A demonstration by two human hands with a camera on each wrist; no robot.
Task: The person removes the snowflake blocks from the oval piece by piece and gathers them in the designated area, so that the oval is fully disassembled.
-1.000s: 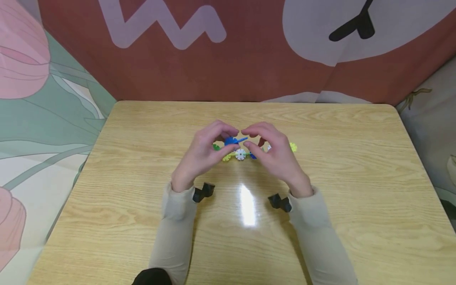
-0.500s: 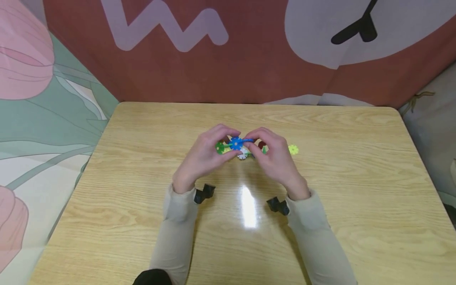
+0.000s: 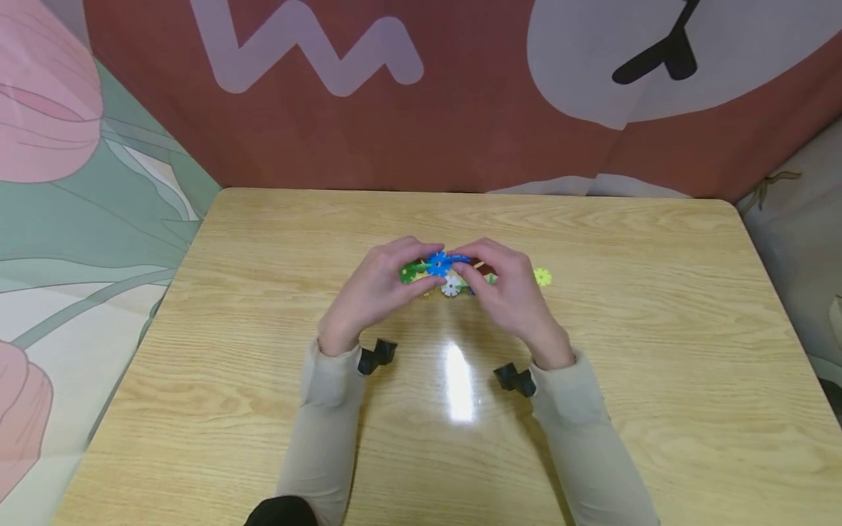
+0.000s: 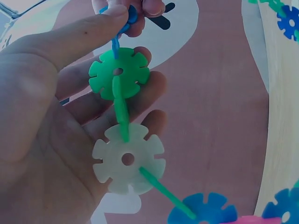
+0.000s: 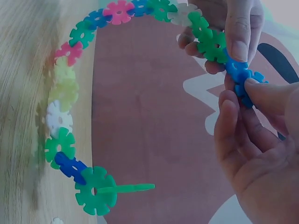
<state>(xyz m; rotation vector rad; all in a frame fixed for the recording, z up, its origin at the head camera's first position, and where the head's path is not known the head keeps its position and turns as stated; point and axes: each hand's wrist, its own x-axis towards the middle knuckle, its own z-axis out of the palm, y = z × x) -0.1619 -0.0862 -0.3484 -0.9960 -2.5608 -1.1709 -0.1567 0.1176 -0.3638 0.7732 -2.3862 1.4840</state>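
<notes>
Both hands hold up a chain of interlocking plastic snowflake discs. My left hand point(image 3: 384, 285) pinches a blue snowflake disc point(image 5: 236, 70) at the chain's end between thumb and fingers. My right hand point(image 3: 503, 292) pinches a second blue disc point(image 5: 243, 95) right against the first, its thumb over part of it. Below the left thumb, a green disc point(image 4: 119, 72) and a translucent white disc point(image 4: 128, 158) follow in the chain, close in front of the palm. The chain curves round to a green disc point(image 5: 96, 203) at its other end, with another green piece sticking out edge-on.
A yellow disc point(image 3: 542, 277) shows beyond the right hand, on the wooden table point(image 3: 658, 329). A printed red-brown cloth point(image 3: 460, 139) rises behind the table's far edge. Black wrist cameras, one being the left camera point(image 3: 378, 356), sit at both cuffs.
The right fingers, apart from the blue piece a second ago, have come in and now pinch it. The blue discs have turned and shifted slightly right. Both hands barely moved over the last half second.
</notes>
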